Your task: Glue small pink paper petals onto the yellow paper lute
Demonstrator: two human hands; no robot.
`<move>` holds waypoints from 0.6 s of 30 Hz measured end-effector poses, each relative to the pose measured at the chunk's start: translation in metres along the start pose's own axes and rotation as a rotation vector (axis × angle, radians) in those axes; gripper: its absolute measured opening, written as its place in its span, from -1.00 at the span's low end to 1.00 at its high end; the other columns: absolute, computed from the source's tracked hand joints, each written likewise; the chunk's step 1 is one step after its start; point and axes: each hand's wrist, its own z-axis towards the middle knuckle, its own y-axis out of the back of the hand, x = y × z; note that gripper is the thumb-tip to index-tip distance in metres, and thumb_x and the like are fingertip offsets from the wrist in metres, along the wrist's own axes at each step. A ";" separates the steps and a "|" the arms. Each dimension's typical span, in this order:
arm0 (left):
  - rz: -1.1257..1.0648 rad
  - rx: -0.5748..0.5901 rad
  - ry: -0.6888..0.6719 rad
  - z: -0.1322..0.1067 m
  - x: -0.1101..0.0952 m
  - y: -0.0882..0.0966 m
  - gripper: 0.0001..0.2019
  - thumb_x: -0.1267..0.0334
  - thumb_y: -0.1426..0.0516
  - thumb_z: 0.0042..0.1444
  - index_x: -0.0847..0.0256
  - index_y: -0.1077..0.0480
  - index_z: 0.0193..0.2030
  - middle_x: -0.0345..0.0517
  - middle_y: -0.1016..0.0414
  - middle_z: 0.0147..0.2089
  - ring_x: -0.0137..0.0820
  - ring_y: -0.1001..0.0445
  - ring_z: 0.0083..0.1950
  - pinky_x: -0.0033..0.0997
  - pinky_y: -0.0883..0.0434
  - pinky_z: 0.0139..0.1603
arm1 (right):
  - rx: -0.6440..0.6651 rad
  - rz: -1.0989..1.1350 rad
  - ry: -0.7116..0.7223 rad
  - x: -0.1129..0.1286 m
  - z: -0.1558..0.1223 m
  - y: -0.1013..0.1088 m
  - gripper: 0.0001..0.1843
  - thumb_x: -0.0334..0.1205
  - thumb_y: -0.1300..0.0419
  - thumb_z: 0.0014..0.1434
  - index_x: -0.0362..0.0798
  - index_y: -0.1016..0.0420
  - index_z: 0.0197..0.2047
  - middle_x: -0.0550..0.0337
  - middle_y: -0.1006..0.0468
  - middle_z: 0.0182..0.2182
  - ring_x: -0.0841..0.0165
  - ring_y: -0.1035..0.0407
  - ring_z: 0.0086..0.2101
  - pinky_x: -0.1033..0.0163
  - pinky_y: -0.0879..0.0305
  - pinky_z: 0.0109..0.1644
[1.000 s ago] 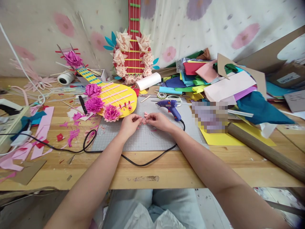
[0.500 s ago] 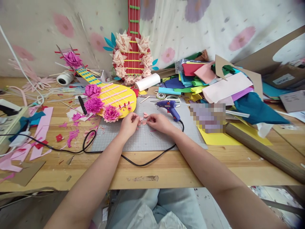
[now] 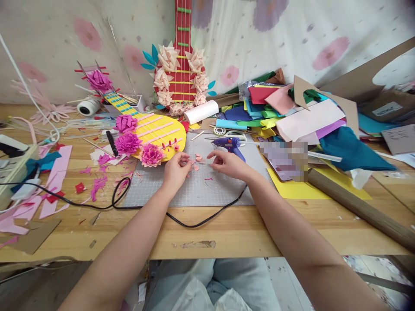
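Above the grey cutting mat [image 3: 207, 190], my left hand [image 3: 176, 172] is closed in a pinch on a small pink paper piece, mostly covered by the fingers. My right hand [image 3: 228, 164] is just to the right, thumb and forefinger apart, and I see nothing between them. Small pink paper petals [image 3: 198, 157] lie on the mat between the two hands. Behind my right hand rests a blue glue gun [image 3: 227, 142], partly covered by it. A yellow paper guitar [image 3: 158, 129] with magenta paper flowers [image 3: 151, 154] lies just beyond my left hand.
A red guitar [image 3: 181, 80] with pale paper roses stands at the back. Coloured paper sheets [image 3: 259, 108] pile up at the right, near a brown roll [image 3: 356, 205]. A black cord [image 3: 194, 225] loops across the table front. Pink scraps [image 3: 58, 177] litter the left.
My right hand has moved right, away from my left hand, and its fingers have spread. It now covers part of the glue gun. My left hand stays almost in place.
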 end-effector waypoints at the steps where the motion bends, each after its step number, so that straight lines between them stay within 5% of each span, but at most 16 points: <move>1: -0.024 0.000 0.015 0.000 -0.001 -0.001 -0.78 0.26 -0.22 -0.09 0.22 -0.36 -0.27 -0.21 -0.43 -0.43 -0.45 -0.45 -0.46 -0.59 -0.30 -0.66 | 0.043 0.034 -0.024 0.000 -0.003 0.005 -0.75 -0.30 -0.12 0.08 -0.02 -0.41 -0.12 0.26 -0.52 -0.46 0.44 -0.37 -0.48 0.33 -0.19 -0.41; 5: -0.105 0.006 0.073 0.000 -0.002 -0.002 -0.76 0.27 -0.26 -0.14 0.26 -0.40 -0.29 -0.21 -0.43 -0.48 -0.49 -0.39 -0.51 -0.56 -0.33 -0.63 | 0.210 0.166 -0.129 -0.007 -0.017 0.029 -0.88 -0.18 -0.13 0.08 -0.03 -0.40 -0.31 0.19 -0.56 -0.42 0.42 -0.40 -0.48 0.35 -0.17 -0.55; 9: -0.148 0.029 0.092 0.001 -0.001 -0.002 -0.77 0.23 -0.27 -0.16 0.28 -0.41 -0.35 -0.20 -0.44 -0.51 -0.49 -0.39 -0.51 -0.53 -0.35 -0.61 | 0.187 0.055 -0.211 -0.025 -0.029 0.059 -0.67 0.06 -0.17 0.04 -0.03 -0.32 -0.49 0.23 -0.46 -0.61 0.44 -0.30 -0.59 0.34 -0.10 -0.58; 14: -0.203 0.038 0.125 0.004 0.001 -0.002 -0.75 0.22 -0.30 -0.21 0.29 -0.41 -0.39 -0.24 -0.42 -0.55 -0.52 -0.37 -0.54 -0.54 -0.35 -0.61 | -0.272 -0.157 -0.218 -0.050 -0.018 0.061 -0.60 0.16 -0.26 -0.08 -0.03 -0.38 -0.48 0.20 -0.42 -0.58 0.41 -0.23 -0.55 0.28 -0.08 -0.51; 18: -0.237 0.037 0.153 0.004 -0.002 -0.002 -0.77 0.27 -0.29 -0.22 0.30 -0.39 -0.40 -0.25 -0.39 -0.59 -0.54 -0.34 -0.56 -0.55 -0.34 -0.63 | -0.323 0.072 -0.183 -0.056 0.002 0.030 -0.52 0.20 -0.20 -0.03 -0.07 -0.49 -0.28 0.14 -0.50 -0.43 0.30 -0.34 -0.42 0.24 -0.21 -0.40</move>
